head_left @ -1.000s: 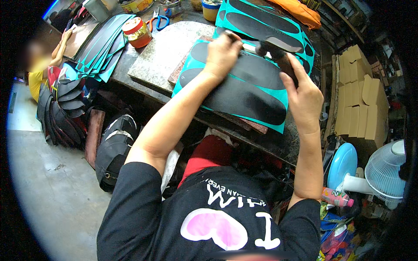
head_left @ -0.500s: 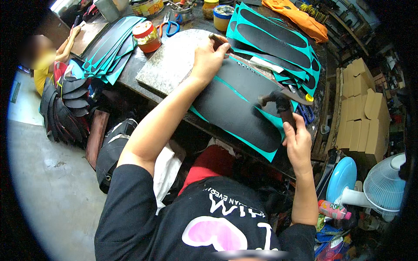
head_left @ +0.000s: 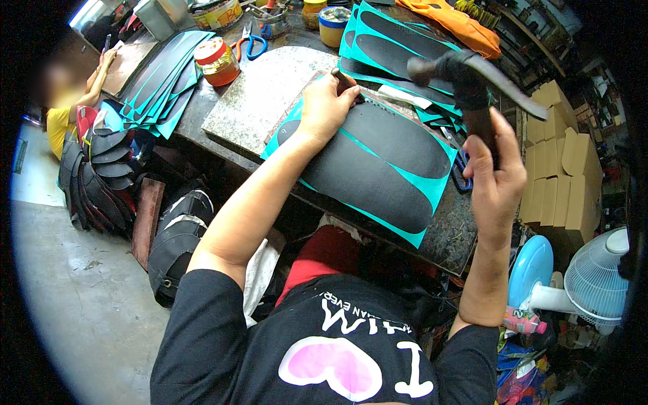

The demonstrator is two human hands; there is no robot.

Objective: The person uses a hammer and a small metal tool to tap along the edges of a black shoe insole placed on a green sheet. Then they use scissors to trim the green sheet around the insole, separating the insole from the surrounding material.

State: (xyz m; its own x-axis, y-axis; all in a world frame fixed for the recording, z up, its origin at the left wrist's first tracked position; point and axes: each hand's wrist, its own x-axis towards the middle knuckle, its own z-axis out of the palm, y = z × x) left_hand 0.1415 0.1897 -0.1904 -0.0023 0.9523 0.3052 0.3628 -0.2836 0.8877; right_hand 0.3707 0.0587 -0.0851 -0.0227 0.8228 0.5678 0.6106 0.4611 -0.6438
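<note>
My left hand [head_left: 325, 109] is closed round a short dark rod-like tool, probably a punch [head_left: 343, 79], held upright at the far edge of a teal sheet with black insole shapes [head_left: 398, 155]. Beside it, a row of small marks runs along the upper shape. The tool's lower tip is hidden by my fingers. In my right hand [head_left: 496, 162] is a hammer [head_left: 478, 101], gripped by its dark handle and raised above the sheet's right side; its head is slightly blurred. The sheet lies on a board, its near edge toward me.
A pale stone slab [head_left: 253, 94] is left of the sheet. Beyond stand a red-lidded jar [head_left: 217, 62] and scissors [head_left: 251, 44]. Stacked teal sheets [head_left: 158, 84] lie left, more [head_left: 398, 44] at the back. Blue-handled scissors [head_left: 462, 172] sit right; a person [head_left: 61, 121] works at far left.
My right hand has lifted the hammer up and to the right, away from the sheet. My left hand keeps its hold on the tool. The whole view has shifted slightly.
</note>
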